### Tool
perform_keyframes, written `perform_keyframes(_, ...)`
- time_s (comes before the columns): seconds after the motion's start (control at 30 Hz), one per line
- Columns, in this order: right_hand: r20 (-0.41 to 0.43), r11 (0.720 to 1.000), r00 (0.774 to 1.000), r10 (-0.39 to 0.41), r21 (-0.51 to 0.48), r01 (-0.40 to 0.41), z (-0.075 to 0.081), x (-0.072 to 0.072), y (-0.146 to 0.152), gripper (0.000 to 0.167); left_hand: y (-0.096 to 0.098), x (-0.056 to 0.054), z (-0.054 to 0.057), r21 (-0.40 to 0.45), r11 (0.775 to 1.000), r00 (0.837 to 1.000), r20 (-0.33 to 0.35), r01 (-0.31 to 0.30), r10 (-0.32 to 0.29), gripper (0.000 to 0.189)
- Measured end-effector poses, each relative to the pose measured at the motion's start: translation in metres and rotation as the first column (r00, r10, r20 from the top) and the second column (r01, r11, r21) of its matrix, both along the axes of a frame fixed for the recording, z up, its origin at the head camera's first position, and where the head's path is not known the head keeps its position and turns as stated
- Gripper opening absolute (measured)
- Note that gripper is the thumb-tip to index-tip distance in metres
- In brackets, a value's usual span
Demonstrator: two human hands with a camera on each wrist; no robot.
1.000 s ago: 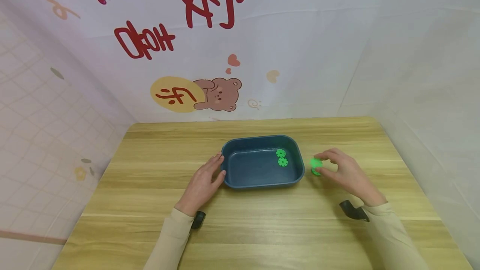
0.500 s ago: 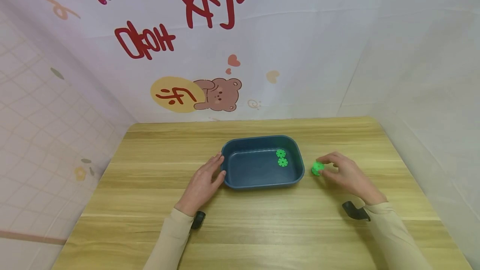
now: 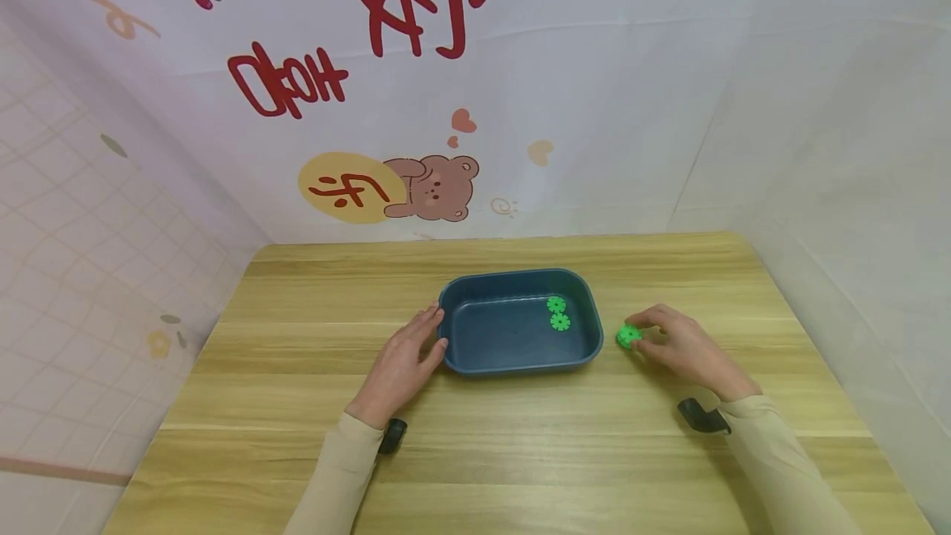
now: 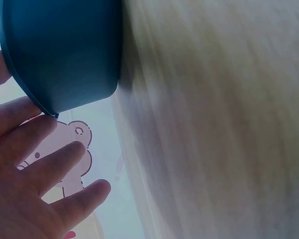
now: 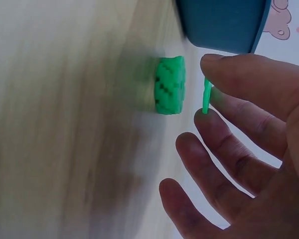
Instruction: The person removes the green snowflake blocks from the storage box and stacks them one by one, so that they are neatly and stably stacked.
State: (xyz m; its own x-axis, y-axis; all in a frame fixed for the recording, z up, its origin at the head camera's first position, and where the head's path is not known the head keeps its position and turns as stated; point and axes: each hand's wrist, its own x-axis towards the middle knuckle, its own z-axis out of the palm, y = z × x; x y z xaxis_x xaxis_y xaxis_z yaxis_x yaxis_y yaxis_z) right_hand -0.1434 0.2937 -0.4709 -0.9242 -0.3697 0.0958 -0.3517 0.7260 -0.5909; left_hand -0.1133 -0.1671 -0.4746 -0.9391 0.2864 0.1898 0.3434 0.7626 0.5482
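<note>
Left of centre, a left hand (image 3: 401,365) lies with its fingers spread, touching the left side of a tray (image 3: 490,338); a light, steady touch should suffice there. The tray is a dark blue rectangle with rounded corners and smooth walls, likely plastic, standing on a desk (image 3: 520,461) with yellowish wood grain. Inside, toward its right end, two flat discs (image 3: 559,322) lie touching, bright green and notched round the edge like little cogs. Just beyond the tray's right wall, a short stack (image 5: 170,85) of similar discs sits on the desk, its side knobbly with dark notches. Above the stack, just clear of it, is the held disc (image 5: 206,97), thin and seen edge-on. The right hand (image 3: 687,352), right of centre, has its grip pinching that disc between thumb and fingers; pinching by the rim and lifting straight should leave the stack undisturbed.
</note>
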Motion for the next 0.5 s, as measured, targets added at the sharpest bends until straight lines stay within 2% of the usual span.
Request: perform_keyframes(0.5, 0.017, 1.000, 1.000, 0.017, 0.016, -0.017, -0.0085, -0.0049, 0.0019, 0.027, -0.0004, -0.0004, -0.0009, -0.007, 1.000, 1.000, -0.005, 0.002, -0.002, 0.052)
